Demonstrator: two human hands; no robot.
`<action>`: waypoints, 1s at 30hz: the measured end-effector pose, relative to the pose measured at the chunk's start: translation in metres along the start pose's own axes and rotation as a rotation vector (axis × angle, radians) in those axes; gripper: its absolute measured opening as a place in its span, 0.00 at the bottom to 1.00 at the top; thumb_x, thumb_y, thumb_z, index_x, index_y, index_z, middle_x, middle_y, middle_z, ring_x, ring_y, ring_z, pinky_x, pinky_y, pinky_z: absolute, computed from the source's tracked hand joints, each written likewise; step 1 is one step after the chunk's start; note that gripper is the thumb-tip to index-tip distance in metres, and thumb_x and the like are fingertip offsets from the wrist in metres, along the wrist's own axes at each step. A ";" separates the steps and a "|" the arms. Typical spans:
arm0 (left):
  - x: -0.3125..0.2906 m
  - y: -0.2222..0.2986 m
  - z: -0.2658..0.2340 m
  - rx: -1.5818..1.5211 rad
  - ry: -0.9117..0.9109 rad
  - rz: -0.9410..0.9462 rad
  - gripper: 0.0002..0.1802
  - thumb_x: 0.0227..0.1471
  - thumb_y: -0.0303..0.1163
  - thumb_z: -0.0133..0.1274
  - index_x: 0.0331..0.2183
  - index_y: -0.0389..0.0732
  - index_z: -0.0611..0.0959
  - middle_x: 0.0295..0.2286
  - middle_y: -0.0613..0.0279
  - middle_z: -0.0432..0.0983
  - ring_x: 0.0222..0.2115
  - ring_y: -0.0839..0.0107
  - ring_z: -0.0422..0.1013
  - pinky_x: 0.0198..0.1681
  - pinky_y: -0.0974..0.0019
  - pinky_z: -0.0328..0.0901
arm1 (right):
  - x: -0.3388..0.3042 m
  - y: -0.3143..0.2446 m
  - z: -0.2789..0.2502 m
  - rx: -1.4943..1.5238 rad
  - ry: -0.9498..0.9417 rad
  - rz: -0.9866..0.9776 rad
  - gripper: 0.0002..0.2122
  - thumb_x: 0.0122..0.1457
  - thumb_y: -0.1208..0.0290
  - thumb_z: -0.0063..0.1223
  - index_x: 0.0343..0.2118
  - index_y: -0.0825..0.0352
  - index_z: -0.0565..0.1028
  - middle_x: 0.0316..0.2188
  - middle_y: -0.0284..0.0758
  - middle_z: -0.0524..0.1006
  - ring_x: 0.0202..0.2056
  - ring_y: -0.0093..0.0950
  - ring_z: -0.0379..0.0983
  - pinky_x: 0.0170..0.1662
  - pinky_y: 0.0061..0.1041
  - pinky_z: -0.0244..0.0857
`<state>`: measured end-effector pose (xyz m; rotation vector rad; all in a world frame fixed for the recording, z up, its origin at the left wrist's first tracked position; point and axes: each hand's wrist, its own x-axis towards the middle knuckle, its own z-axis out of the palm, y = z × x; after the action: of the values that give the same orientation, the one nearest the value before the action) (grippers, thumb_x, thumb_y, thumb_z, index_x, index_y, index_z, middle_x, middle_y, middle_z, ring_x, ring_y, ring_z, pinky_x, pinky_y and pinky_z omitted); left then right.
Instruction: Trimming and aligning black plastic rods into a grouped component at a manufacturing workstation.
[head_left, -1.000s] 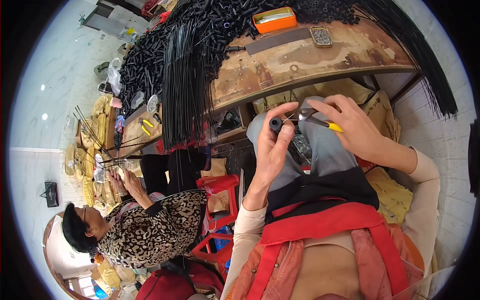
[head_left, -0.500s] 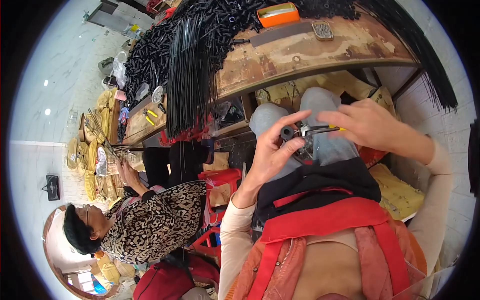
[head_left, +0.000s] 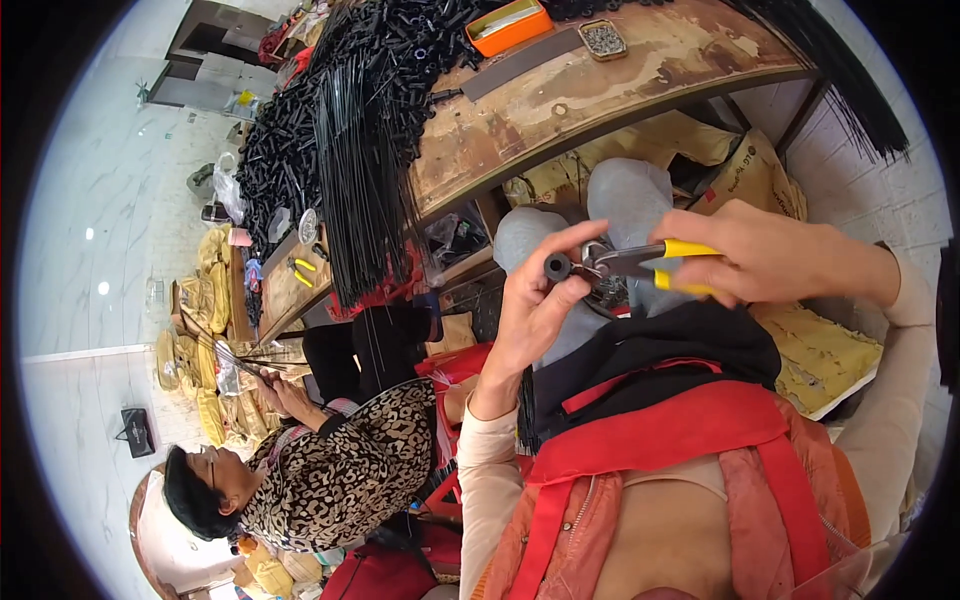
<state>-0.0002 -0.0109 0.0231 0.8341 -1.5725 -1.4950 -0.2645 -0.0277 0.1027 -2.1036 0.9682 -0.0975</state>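
Note:
Above my lap, my left hand (head_left: 535,315) pinches a short black tube (head_left: 557,266) between thumb and fingers, its round hollow end facing up. Yellow-handled pliers (head_left: 638,261) are gripped in my right hand (head_left: 765,255), and their handles look spread apart. The jaws of the pliers meet a small shiny metal piece (head_left: 595,250) at the tube's side, beside my left fingertips. Whether the jaws bite on that piece cannot be made out.
A worn wooden table (head_left: 500,140) stands ahead, heaped with black tubular parts (head_left: 290,150) and a bundle of thin black rods (head_left: 360,190). On it are an orange box (head_left: 508,27) and a small tray of metal bits (head_left: 603,40). A co-worker (head_left: 330,470) sits at left holding rods.
The pliers have swung into plain sight with their yellow handles apart, and the jaws have come to the tube. My view has shifted slightly; the co-worker still holds the rods.

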 end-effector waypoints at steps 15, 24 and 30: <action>0.009 -0.009 -0.006 -0.049 -0.075 0.017 0.22 0.59 0.39 0.52 0.51 0.37 0.75 0.33 0.71 0.64 0.33 0.82 0.58 0.37 0.79 0.54 | 0.005 0.038 0.036 -0.073 0.266 -0.253 0.18 0.54 0.70 0.56 0.45 0.69 0.66 0.24 0.39 0.73 0.26 0.35 0.75 0.28 0.30 0.66; 0.012 -0.011 -0.005 0.034 0.037 -0.023 0.20 0.59 0.38 0.52 0.50 0.39 0.76 0.32 0.71 0.64 0.33 0.80 0.60 0.37 0.77 0.56 | 0.019 0.048 0.035 0.043 0.231 -0.263 0.14 0.58 0.64 0.54 0.38 0.70 0.67 0.18 0.41 0.73 0.21 0.38 0.73 0.26 0.31 0.66; 0.008 -0.008 -0.014 0.043 -0.144 0.049 0.19 0.59 0.38 0.52 0.47 0.37 0.76 0.35 0.68 0.68 0.33 0.79 0.62 0.39 0.77 0.58 | 0.025 0.060 0.046 1.360 -0.844 0.143 0.17 0.56 0.66 0.56 0.41 0.74 0.67 0.15 0.41 0.74 0.12 0.28 0.71 0.14 0.23 0.63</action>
<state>0.0078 -0.0248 0.0161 0.7202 -1.7230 -1.5194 -0.2663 -0.0384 0.0235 -0.6626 0.2952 0.1640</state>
